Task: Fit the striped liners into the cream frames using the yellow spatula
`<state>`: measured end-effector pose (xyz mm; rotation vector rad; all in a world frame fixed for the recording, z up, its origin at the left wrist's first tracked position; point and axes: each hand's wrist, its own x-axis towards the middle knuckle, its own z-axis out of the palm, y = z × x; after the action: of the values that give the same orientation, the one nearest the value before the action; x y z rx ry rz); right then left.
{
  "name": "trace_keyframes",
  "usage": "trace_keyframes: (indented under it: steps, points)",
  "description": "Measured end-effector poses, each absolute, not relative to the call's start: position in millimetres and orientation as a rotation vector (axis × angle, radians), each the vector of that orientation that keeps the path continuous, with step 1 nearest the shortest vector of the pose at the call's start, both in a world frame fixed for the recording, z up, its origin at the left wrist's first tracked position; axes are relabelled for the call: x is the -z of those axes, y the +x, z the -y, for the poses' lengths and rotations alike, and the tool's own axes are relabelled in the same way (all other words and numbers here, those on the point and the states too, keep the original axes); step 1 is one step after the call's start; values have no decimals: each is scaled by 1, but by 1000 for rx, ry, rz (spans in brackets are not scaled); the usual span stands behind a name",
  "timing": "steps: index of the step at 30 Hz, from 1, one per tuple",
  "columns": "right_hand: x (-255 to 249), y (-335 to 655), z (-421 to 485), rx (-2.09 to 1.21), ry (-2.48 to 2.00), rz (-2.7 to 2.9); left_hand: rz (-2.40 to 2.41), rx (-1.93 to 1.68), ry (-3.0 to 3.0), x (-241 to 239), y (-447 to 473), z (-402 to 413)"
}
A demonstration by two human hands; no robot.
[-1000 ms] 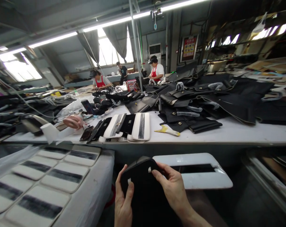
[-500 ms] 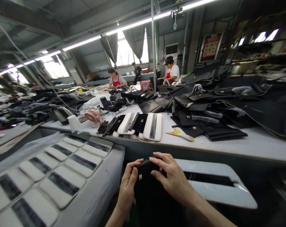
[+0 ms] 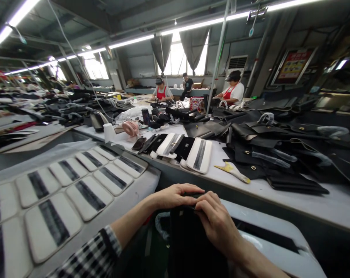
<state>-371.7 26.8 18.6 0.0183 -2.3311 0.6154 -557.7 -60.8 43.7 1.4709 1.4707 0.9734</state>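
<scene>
A dark black bag piece [image 3: 192, 247] stands upright in front of me, with a small pale tag near its top edge. My left hand [image 3: 176, 196] reaches across from the left and grips that top edge, its fingers closed over it. Right beside it, my right hand [image 3: 217, 220] is curled onto the right end of the same edge, fingertips pinched together. The lower part of the piece fades into shadow. A plastic-wrapped handle [image 3: 162, 226] shows just left of it.
White panels with black stripes [image 3: 89, 193] lie in rows on the left table. Behind my right hand is a pale blue slotted board [image 3: 299, 231]. The far table holds striped panels [image 3: 200, 154], a yellow-and-white piece [image 3: 233, 172], a pink fan [image 3: 130, 128] and black bag parts [image 3: 296, 183].
My left hand has moved right and over the top edge, close to my right hand, whose fingers have curled in. The view has turned left, so the tables appear shifted right.
</scene>
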Motion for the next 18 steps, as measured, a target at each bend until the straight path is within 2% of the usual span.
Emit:
trace_keyframes:
  steps: [7, 13, 18]
  points:
    - [-12, -372, -28, -511, -74, 2412, -1405, -922, 1478, -30, -560, 48]
    - [-7, -333, 1, -453, 207, 2452, -1485, -885, 1563, -32, -551, 53]
    - [-24, -329, -12, -698, 54, 2532, -1511, -891, 1602, -34, -544, 56]
